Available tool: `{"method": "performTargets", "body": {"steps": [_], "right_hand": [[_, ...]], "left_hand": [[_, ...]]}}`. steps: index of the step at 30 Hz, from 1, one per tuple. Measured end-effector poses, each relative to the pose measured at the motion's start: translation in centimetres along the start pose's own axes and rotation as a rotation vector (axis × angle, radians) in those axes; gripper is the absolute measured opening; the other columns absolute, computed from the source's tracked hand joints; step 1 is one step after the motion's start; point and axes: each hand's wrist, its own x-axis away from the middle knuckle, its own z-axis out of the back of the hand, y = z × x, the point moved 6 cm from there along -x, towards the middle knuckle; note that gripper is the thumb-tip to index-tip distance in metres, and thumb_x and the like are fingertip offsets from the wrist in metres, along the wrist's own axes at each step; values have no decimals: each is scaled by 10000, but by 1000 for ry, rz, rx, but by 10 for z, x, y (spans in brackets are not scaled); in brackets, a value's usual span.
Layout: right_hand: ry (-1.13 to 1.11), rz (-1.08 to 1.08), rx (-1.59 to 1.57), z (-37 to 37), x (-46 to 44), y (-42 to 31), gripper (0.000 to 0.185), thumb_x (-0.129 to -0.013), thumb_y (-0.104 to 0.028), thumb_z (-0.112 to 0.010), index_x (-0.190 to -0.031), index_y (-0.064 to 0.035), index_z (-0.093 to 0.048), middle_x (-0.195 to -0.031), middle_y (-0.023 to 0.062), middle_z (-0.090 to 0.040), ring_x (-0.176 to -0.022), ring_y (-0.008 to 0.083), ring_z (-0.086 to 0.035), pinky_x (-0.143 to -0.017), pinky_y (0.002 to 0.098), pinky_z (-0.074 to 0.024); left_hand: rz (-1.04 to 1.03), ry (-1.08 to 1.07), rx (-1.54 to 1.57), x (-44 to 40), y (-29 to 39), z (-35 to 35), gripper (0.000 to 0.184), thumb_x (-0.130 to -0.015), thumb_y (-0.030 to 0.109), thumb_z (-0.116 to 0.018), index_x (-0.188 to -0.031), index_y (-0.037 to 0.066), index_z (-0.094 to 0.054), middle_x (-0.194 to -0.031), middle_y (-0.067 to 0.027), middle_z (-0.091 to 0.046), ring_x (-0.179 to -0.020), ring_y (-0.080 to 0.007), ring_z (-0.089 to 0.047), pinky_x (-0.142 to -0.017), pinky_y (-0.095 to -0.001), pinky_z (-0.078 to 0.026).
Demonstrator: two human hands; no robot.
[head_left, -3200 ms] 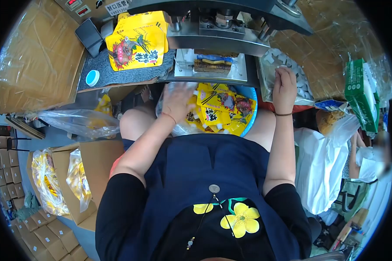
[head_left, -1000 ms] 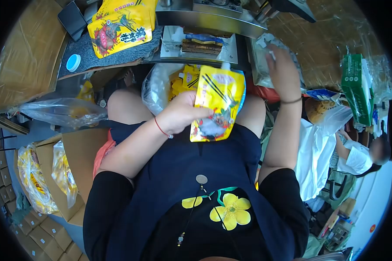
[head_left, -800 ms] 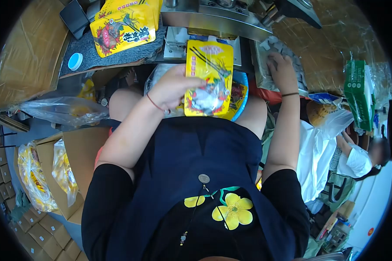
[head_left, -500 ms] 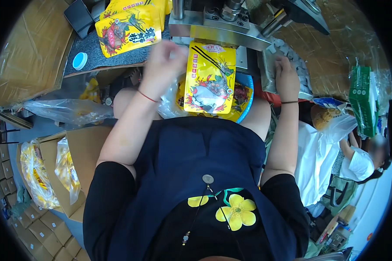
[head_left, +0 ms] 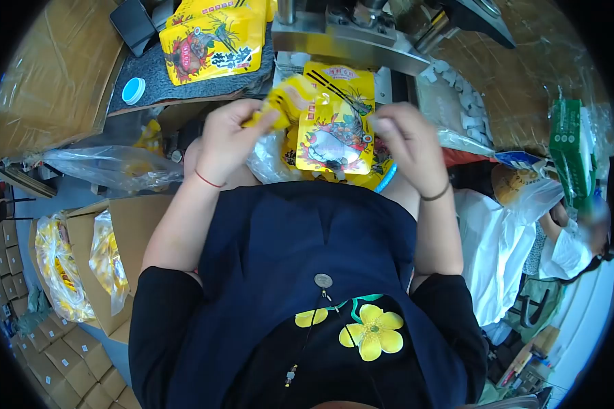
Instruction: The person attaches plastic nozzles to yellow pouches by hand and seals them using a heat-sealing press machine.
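Observation:
My left hand (head_left: 233, 133) is closed on a yellow printed pouch (head_left: 292, 101), which is bent and smeared by motion. Another yellow pouch (head_left: 338, 126) with a chopsticks picture hangs upright beneath the metal bar (head_left: 355, 42) of a machine. Beside that pouch's right edge is my right hand (head_left: 413, 146), its fingers curled together; whatever they hold, if anything, is hidden. Below the hanging pouch, more yellow pouches lie in a blue-rimmed container (head_left: 387, 178) between my knees.
A stack of yellow pouches (head_left: 215, 51) lies on the dark mat at left, near a blue-white cap (head_left: 134, 91). On the right stands a tray of small white pieces (head_left: 460, 95). Cardboard boxes (head_left: 126, 252) flank my left; another person (head_left: 569, 252) sits far right.
My right hand has come from the tray of white pieces toward the hanging pouch. My left hand has moved down and now holds a yellow pouch. The machine's bar looks blurred and slightly higher.

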Motion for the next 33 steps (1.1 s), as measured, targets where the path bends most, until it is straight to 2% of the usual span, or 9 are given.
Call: {"method": "performTargets", "body": {"steps": [4, 11, 15, 19, 25, 28, 30, 31, 33], "right_hand": [[125, -145, -469, 2, -15, -20, 180, -917, -130, -724, -1040, -9, -674, -916, 134, -682, -805, 233, -683, -730, 331, -536], [-184, 71, 36, 8, -24, -13, 183, -1022, -155, -595, -1011, 15, -661, -942, 100, -674, -861, 201, -641, -781, 299, -508], [-134, 86, 210, 26, -11, 9, 274, -1047, -231, -528, -1153, -9, -649, -1027, 189, -687, -983, 402, -667, -840, 460, -527], [-141, -605, 982, 94, 17, 103, 336, -1007, -339, -576, -1212, -80, -636, -1130, 224, -664, -1010, 444, -666, -855, 537, -537], [-321, -324, 961, 74, 9, 158, 262, -916, -293, -658, -1098, -106, -683, -1060, 234, -671, -907, 430, -687, -793, 528, -560], [-74, -53, 606, 55, -1, 139, 179, -913, -192, -654, -1054, -84, -678, -1034, 221, -680, -957, 418, -673, -827, 499, -544], [-43, -121, 565, 54, -2, 139, 168, -917, -148, -650, -1064, -68, -674, -1050, 216, -681, -995, 407, -659, -847, 484, -531], [-30, -157, 540, 52, -1, 138, 165, -919, -126, -648, -1069, -60, -672, -1058, 213, -681, -1013, 401, -651, -857, 477, -524], [145, -223, 506, 56, 6, 129, 184, -941, -133, -637, -1101, -47, -666, -1072, 219, -675, -1037, 405, -643, -863, 474, -520]], "left_hand": [[-29, -218, -78, 8, 12, -52, 271, -962, 235, -740, -1032, -25, -725, -854, -28, -726, -725, -69, -645, -657, -230, -520], [308, -534, 620, 39, 20, -115, 362, -1030, 305, -641, -1198, -14, -676, -1099, -83, -736, -979, -126, -689, -877, -302, -565], [456, -653, 725, 45, 7, -130, 302, -982, 113, -669, -1242, -38, -640, -1186, -107, -719, -1051, -178, -698, -954, -332, -552], [441, -519, 754, 13, -8, -115, 336, -922, 6, -673, -1251, -42, -632, -1194, -121, -718, -1040, -197, -711, -951, -349, -563], [462, -461, 830, -34, 3, -95, 356, -901, -13, -673, -1248, -70, -621, -1167, -160, -719, -1001, -232, -729, -896, -375, -593], [350, -374, 854, -36, 3, -94, 344, -926, 59, -706, -1232, -61, -607, -1164, -143, -693, -934, -209, -722, -850, -357, -595], [-61, 129, -119, -58, -10, -39, 396, -959, 159, -716, -1267, -20, -544, -1079, -92, -681, -856, -168, -681, -772, -306, -577], [-10, 251, 214, -62, -4, -16, 441, -982, 242, -693, -1278, -15, -493, -1138, -135, -629, -961, -219, -646, -862, -358, -546], [-664, 618, -830, -63, 39, 38, 563, -987, 265, -650, -1415, -26, -430, -1380, -261, -496, -1264, -405, -496, -1087, -499, -385]]}}
